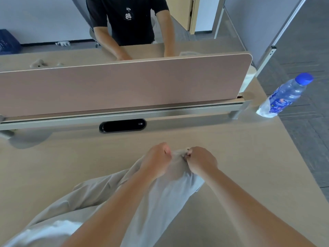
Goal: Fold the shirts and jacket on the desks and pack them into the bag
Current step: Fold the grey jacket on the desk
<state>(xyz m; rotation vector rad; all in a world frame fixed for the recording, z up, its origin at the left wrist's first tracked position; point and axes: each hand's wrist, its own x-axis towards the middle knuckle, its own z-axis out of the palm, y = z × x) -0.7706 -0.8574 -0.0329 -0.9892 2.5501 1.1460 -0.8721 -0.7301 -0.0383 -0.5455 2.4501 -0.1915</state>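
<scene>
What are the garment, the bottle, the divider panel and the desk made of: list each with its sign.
Garment: thin cloth, matte beige and pale grey; it creases and drapes softly.
Bottle: clear glossy plastic, likely; see-through walls, blue cap.
Divider panel: matte pinkish-beige surface; fabric or laminate, cannot tell.
Desk: light wood-look top, probably laminate; faint grain.

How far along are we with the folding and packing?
Done: nothing visibly; no folded or packed piece shows. In hand: the left hand and right hand both grip the far end of a beige garment, which lies bunched and unfolded on the desk. Left: folding it, the other clothes, and all the packing.
</scene>
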